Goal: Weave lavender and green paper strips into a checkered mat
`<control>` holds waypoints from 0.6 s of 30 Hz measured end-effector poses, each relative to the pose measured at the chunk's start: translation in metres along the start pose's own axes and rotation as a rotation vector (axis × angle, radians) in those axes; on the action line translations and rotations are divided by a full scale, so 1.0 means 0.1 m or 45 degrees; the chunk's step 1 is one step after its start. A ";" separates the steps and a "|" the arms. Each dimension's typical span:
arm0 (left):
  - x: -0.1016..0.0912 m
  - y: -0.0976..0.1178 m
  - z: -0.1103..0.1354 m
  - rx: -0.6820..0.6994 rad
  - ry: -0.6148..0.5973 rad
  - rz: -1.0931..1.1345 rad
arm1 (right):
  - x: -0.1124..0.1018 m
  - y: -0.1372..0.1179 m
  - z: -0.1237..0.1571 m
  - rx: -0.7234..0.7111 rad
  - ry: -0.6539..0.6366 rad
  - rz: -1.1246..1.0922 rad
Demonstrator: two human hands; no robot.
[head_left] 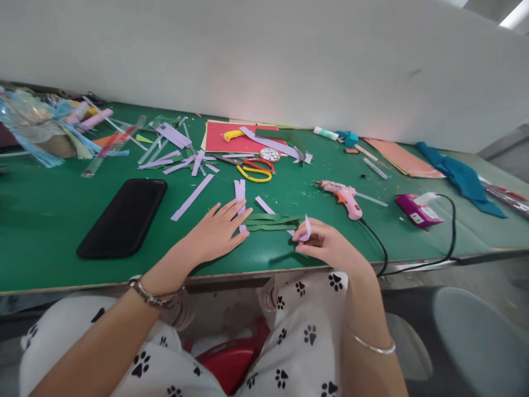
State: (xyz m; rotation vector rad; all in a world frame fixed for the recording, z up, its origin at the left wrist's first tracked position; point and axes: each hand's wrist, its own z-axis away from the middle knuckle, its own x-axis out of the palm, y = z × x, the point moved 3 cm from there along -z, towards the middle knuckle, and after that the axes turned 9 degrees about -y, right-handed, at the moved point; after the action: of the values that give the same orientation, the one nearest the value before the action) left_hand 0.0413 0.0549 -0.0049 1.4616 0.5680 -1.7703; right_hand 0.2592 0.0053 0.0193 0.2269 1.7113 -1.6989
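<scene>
My left hand point(218, 230) lies flat on the green table point(49, 220), fingers stretched out and pressing on lilac paper strips point(240, 194) where they meet several green paper strips point(273, 221). My right hand point(326, 245) is closed in a pinch on a short lilac strip point(307, 227) at the right end of the green strips, near the table's front edge.
A black phone point(123, 217) lies left of my left hand. Yellow-and-red scissors point(254, 170), a pink glue gun point(344, 197) with its black cord point(450, 231), red card point(235, 140), loose lilac strips point(182, 160), a magenta box point(417, 210), blue cloth point(458, 176) and a pile of cellophane point(37, 124) lie around.
</scene>
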 end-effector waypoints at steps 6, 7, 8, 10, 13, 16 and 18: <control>0.01 -0.01 -0.01 0.022 0.031 0.008 | -0.07 0.01 0.04 0.051 0.038 0.351; 0.01 -0.01 -0.01 0.025 0.033 0.004 | -0.07 0.01 0.04 0.068 0.032 0.360; 0.01 -0.01 -0.01 0.024 0.030 0.000 | -0.07 0.01 0.04 0.078 0.021 0.361; 0.01 0.00 -0.01 0.017 0.010 -0.006 | -0.07 0.02 0.04 0.083 -0.013 0.362; 0.00 0.00 0.00 0.008 -0.014 -0.001 | -0.06 0.01 0.04 0.047 -0.035 0.322; 0.00 0.00 0.00 0.020 0.011 0.005 | -0.04 -0.02 0.03 -0.002 -0.050 0.229; 0.01 -0.01 0.00 0.032 0.031 0.002 | -0.03 -0.04 0.02 -0.023 -0.044 0.205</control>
State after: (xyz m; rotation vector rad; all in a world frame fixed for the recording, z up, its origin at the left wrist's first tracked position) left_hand 0.0406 0.0556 -0.0066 1.5024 0.5591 -1.7659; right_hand 0.2599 0.0044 0.0244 0.3165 1.6369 -1.5607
